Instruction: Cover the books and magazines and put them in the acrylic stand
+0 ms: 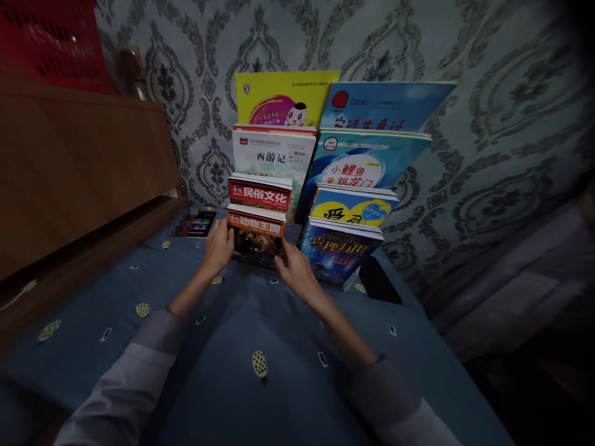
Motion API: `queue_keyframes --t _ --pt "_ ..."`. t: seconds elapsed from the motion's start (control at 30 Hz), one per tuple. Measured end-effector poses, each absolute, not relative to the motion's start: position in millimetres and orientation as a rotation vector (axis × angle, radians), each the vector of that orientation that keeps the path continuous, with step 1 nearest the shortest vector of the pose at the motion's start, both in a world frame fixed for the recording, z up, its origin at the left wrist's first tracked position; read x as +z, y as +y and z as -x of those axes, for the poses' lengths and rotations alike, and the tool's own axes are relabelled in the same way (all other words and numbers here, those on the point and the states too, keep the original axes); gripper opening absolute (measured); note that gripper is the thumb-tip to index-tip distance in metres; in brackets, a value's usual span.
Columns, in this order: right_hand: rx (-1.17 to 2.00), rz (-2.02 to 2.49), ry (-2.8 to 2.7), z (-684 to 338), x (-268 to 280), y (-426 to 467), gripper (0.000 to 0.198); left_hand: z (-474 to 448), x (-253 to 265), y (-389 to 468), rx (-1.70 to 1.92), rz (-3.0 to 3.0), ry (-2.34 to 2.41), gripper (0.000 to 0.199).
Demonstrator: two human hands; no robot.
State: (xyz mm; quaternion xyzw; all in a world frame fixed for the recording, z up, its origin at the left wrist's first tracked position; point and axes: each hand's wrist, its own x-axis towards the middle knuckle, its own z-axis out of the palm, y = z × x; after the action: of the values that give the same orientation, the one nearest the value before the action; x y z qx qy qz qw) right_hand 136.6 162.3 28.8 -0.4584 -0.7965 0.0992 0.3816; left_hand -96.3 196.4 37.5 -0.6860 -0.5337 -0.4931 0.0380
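My left hand (pixel 220 244) is closed round the left edge of an orange-and-black book (pixel 255 238) with an animal's face on its cover. Its right edge is between the thumb and fingers of my right hand (pixel 297 270). The book stands upright at the front of the left column of books. Directly behind it rise a red book (pixel 260 193), a white book (pixel 274 152) and a yellow book (pixel 283 93), stepped upward. To the right, a dark blue book (pixel 339 251) fronts a second column, with a yellow-and-blue book (pixel 353 204) behind it.
Two larger blue-toned books, a teal one (pixel 367 161) and a blue one (pixel 390 102), stand at the back right. A phone-like lit screen (pixel 202 223) lies left of the books on the blue patterned sheet (pixel 223 371). A wooden cabinet (pixel 79 173) borders the left; patterned wall behind.
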Motion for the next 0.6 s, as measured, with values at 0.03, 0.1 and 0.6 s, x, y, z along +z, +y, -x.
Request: queue_keyframes --t 0.03,0.1,0.6 --pt "0.252 1.163 -2.040 -138 30 162 0.055 97 38 197 -1.515 2.111 -1.639 0.020" --pt "0.239 1.148 -2.049 -140 32 161 0.052 100 38 198 -1.524 2.119 -1.640 0.019" --pt "0.142 1.194 -1.991 -143 30 155 0.051 133 36 209 -1.237 2.057 -1.893 0.043"
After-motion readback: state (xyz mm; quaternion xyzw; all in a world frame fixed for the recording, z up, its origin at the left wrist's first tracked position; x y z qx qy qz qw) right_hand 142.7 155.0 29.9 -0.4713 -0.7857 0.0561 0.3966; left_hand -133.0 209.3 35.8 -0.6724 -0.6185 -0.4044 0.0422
